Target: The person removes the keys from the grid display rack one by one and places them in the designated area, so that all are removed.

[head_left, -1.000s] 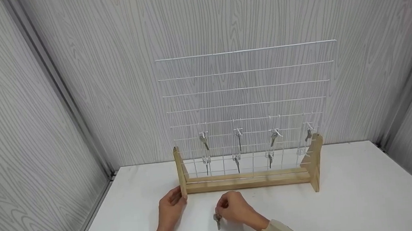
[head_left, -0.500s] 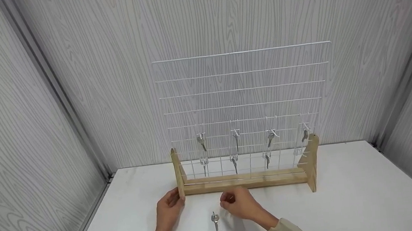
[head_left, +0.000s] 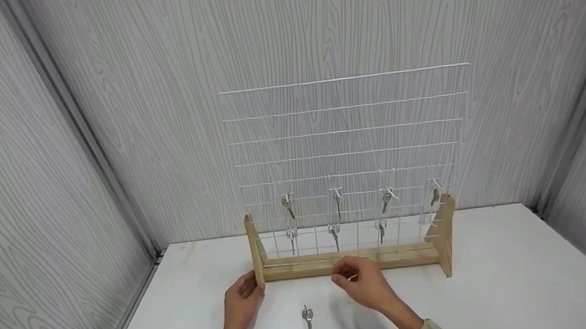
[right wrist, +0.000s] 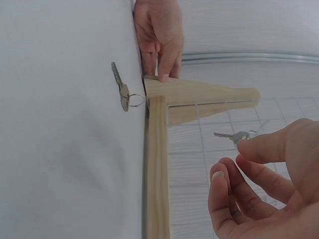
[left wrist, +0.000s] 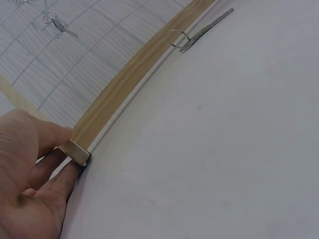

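My left hand [head_left: 241,299] grips the front foot of the left wooden end piece [head_left: 254,250] of a wire-grid key rack. In the left wrist view the thumb [left wrist: 52,133] lies on one side of that wood and the fingers on the other. A silver key with a ring [head_left: 308,318] lies on the white table in front of the rack. To its right my right hand [head_left: 367,283] hovers before the wooden crossbar, fingers loosely curled and holding nothing. The right wrist view shows the same loose key [right wrist: 123,92] apart from both hands.
Several keys hang from hooks on the wire grid [head_left: 346,155] in two rows, such as an upper-left key [head_left: 288,206]. The lower-right hook [head_left: 425,220] bears no key. Grey wood-patterned panels [head_left: 128,93] stand behind and at both sides of the table.
One second ago my right hand held the loose key at the table. It has let go, leaving the key lying there, and moved right and up toward the crossbar. My left hand stays put.
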`<state>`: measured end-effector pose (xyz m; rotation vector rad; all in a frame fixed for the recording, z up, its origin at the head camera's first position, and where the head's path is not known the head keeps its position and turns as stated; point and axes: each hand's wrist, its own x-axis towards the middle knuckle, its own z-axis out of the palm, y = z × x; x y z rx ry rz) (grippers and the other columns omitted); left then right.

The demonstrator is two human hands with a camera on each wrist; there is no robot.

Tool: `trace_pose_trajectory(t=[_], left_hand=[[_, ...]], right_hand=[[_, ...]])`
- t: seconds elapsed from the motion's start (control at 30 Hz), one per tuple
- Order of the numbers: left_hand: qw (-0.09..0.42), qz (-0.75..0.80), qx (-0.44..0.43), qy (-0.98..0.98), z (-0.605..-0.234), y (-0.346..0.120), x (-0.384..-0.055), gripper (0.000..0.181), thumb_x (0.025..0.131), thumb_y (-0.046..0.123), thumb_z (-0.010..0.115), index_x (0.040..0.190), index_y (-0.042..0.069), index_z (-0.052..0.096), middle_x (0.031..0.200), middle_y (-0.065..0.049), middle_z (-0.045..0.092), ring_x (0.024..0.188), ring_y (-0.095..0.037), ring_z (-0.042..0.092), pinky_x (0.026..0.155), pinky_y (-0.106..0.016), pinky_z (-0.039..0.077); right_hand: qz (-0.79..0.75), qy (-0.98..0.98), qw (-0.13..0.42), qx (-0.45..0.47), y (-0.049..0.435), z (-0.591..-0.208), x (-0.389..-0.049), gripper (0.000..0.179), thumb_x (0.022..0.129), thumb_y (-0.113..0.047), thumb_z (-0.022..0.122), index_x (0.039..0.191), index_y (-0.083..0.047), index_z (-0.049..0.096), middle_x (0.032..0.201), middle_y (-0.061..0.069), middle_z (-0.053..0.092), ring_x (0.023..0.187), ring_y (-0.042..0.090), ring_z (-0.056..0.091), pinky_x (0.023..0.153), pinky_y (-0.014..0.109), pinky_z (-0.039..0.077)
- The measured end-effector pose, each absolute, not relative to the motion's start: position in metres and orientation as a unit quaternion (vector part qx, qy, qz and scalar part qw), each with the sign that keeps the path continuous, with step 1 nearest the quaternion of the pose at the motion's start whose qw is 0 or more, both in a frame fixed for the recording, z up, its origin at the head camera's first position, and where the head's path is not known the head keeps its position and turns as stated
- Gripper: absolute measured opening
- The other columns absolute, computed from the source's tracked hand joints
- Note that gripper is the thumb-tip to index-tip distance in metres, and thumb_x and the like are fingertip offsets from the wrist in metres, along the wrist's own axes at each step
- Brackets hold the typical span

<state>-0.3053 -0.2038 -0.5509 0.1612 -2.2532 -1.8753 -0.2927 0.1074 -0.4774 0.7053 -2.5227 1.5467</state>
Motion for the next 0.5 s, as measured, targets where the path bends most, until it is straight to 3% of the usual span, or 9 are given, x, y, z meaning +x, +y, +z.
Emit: trace_pose_trajectory(t=[0.5], left_hand=[[0.105, -0.633, 0.059, -0.765, -0.55, -0.205, -0.306, 0.048, 0.101, 0.004, 0.069, 0.146, -0.006, 0.058, 0.147, -0.031, 0.06, 0.138, -0.045, 0.06, 0.103, -0.033, 0.065]], right_hand=[[0.525, -0.829, 0.122, 0.149, 0.148, -0.456, -0.302, 0.007, 0.098, -0.011, 0.077, 0.105, -0.008, 0.078, 0.098, 0.003, 0.078, 0.088, 0.014, 0.071, 0.077, 0.021, 0.061]])
